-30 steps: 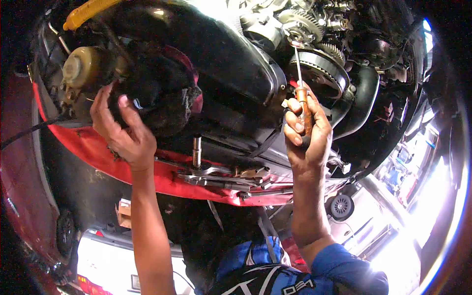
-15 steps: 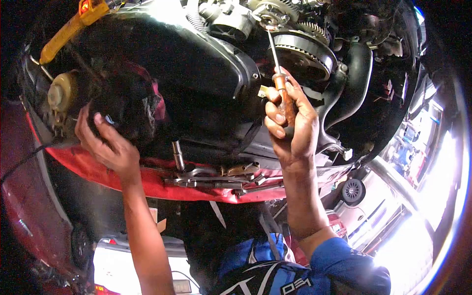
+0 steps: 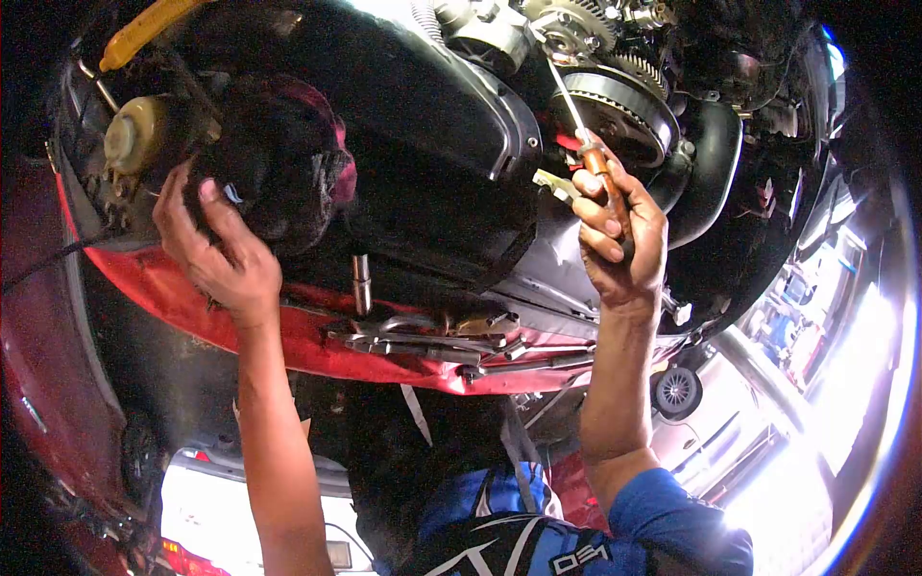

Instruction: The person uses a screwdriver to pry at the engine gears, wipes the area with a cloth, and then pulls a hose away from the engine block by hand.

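My right hand is wrapped round the orange-brown handle of a screwdriver. Its thin metal shaft points up and left, with the tip by the pulleys and toothed gears of an engine. Whether the tip touches a part cannot be made out. A small pale yellowish piece shows beside those fingers. At the left my left hand has its thumb and fingers apart, resting against a dark rounded part in shadow. A small light-blue bit shows near that thumb.
Wrenches and other metal tools lie along the red body edge, with an upright socket behind them. A yellow cap and a yellow lamp or tool are at upper left. Parked cars stand in the background.
The view has shifted slightly. My right hand and the screwdriver appear further right and a little lower, mostly along with the engine. The left hand keeps nearly the same pose.
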